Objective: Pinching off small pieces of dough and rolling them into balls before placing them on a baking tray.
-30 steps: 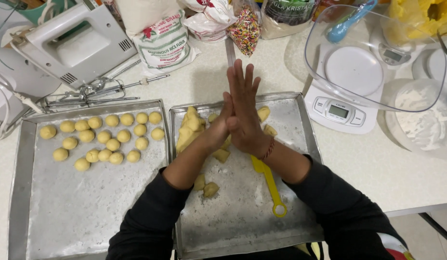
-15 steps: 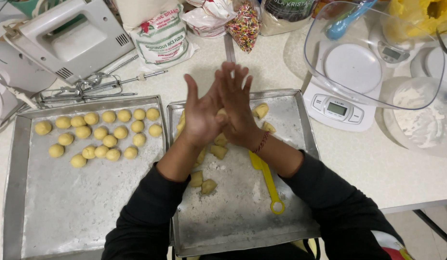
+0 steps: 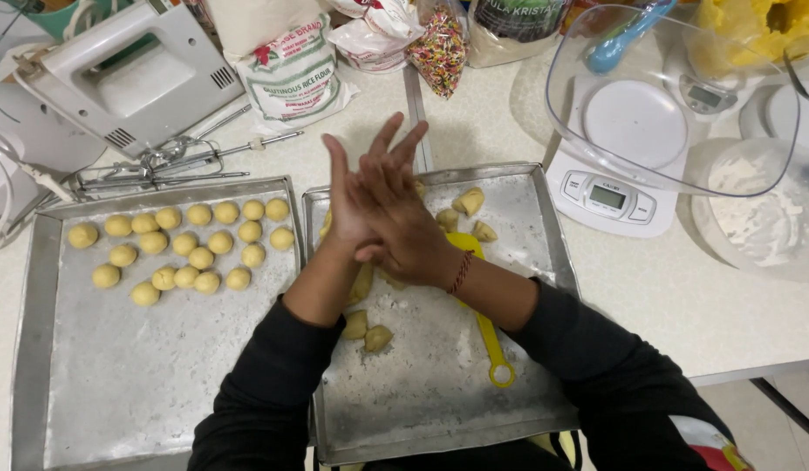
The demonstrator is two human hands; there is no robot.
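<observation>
Metal comes first here: two floured baking trays side by side on the white counter, and the right tray [image 3: 544, 209] is the landmark for the rest. To its left lies the left tray [image 3: 38, 349], whose far half carries rows of finished dough balls [image 3: 188, 249]. Behind that tray rest a hand mixer [image 3: 116, 74] and its loose beaters [image 3: 160, 166]; to the right of the right tray stands a kitchen scale [image 3: 609, 196] under a clear bowl [image 3: 683, 96].

Over the far-left part of the right tray the two hands meet palm to palm — the left hand [image 3: 345, 205] below and partly hidden, the right hand [image 3: 402, 222] laid across it with fingers stretched toward the far edge. The grip is flat and pressed, not curled; whatever dough sits between the palms is hidden, so I cannot tell its shape. Rough dough pieces [image 3: 470, 202] lie on the tray around the hands, some just beyond the right fingers, two nearer the body. A yellow scraper [image 3: 487, 331] runs lengthwise toward the near edge, under the right wrist.

Against half a second ago the fingers have closed together and the right hand has slid across the left — the same spot over the tray.
</observation>
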